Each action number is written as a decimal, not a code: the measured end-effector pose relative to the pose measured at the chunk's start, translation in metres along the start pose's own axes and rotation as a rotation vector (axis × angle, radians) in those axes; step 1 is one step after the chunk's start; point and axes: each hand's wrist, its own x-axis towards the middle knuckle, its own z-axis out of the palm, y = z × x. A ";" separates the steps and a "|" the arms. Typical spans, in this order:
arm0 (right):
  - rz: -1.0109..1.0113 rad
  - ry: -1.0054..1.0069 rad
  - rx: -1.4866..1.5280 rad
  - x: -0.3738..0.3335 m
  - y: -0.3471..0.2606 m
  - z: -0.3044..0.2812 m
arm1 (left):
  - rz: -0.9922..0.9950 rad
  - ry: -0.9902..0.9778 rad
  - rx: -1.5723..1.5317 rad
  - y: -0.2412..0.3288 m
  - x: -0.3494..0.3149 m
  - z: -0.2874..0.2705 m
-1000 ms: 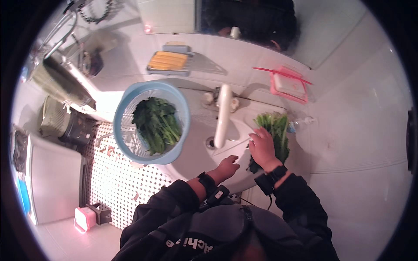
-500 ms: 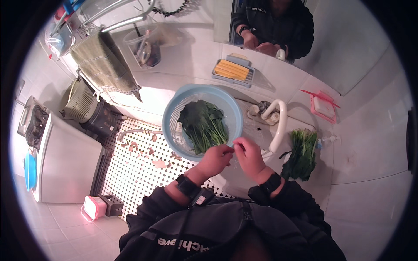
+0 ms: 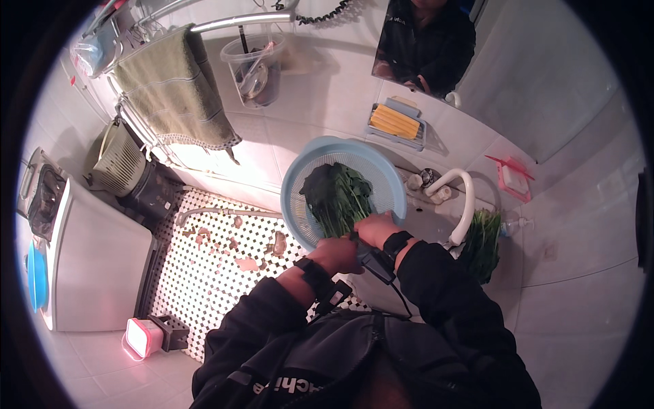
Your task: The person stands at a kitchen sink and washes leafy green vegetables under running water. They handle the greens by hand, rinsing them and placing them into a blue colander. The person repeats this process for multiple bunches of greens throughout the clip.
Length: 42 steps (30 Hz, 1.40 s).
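Observation:
Dark leafy greens (image 3: 340, 191) lie in a light-blue colander basin (image 3: 289, 187), their stems pointing toward me. My right hand (image 3: 376, 230) reaches over the basin's near rim, closed at the stem ends of the greens. Its fingertips are partly hidden, but stems run into the grip. Just left of it and slightly nearer to me, my left hand (image 3: 336, 255) is closed, with its fingers curled under. What it holds, if anything, is out of sight. A second bunch of greens (image 3: 482, 249) rests on the sink ledge at the right, below the faucet.
A cream curved faucet (image 3: 466, 198) rises right of the basin over the white sink (image 3: 426, 221). Behind are a soap rack (image 3: 396, 125) with a yellow block and a wall mirror (image 3: 426, 48). A towel (image 3: 174, 88) hangs left; a white appliance (image 3: 99, 262) stands on the floor.
My right hand has moved forward over the rim onto the stems. More bright leaves show at the right of the pile. The whole view has shifted, putting the basin farther right in it.

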 end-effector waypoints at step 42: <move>-0.258 0.803 1.427 -0.244 0.083 -0.075 | -0.166 0.410 -0.128 0.016 0.055 -0.015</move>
